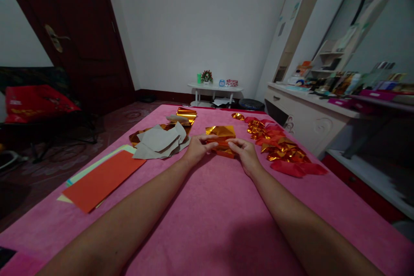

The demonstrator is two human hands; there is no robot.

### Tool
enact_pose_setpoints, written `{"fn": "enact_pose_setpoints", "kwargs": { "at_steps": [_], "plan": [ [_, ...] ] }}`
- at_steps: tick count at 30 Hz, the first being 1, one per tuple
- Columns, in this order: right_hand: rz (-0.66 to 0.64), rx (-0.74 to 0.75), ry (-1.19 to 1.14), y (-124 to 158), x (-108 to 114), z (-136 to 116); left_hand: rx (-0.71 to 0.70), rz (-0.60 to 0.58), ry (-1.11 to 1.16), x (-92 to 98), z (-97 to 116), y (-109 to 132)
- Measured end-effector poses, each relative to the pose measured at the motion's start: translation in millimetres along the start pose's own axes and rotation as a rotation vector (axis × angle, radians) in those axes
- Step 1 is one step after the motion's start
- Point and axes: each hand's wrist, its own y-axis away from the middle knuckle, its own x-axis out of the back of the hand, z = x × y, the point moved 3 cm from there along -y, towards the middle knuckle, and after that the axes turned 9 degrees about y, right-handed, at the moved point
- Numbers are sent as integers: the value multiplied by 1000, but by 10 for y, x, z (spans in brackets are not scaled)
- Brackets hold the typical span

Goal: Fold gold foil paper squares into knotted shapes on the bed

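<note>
Between my two hands is a sheet of shiny gold foil paper point(221, 130), its near part folded and its far part lying flat on the pink cloth. My left hand point(198, 148) grips the sheet's left side, fingers reaching over the top. On the right side my right hand point(245, 153) pinches the near part between thumb and fingers. The folded section between the hands looks orange-gold, and the fingers partly cover it.
A pink-covered table point(207, 215) spreads below. To the left lie grey paper pieces point(160, 141), a gold foil roll point(186, 114) and orange paper strips point(105, 179). Crumpled gold and red pieces point(284, 150) line the right side. A white dresser point(300, 110) stands beyond them.
</note>
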Motion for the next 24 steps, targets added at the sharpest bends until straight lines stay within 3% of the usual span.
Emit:
{"fn": "enact_pose_setpoints", "kwargs": {
  "at_steps": [8, 18, 24],
  "plan": [
    [57, 74, -21, -12, 18, -40, -27, 53, 29, 43, -91, -44],
    [95, 92, 90, -26, 44, -24, -106, -10, 42, 2, -49, -28],
    [144, 141, 212, -12, 46, -80, -135, 64, -108, 18, -43, -27]
  ]
}}
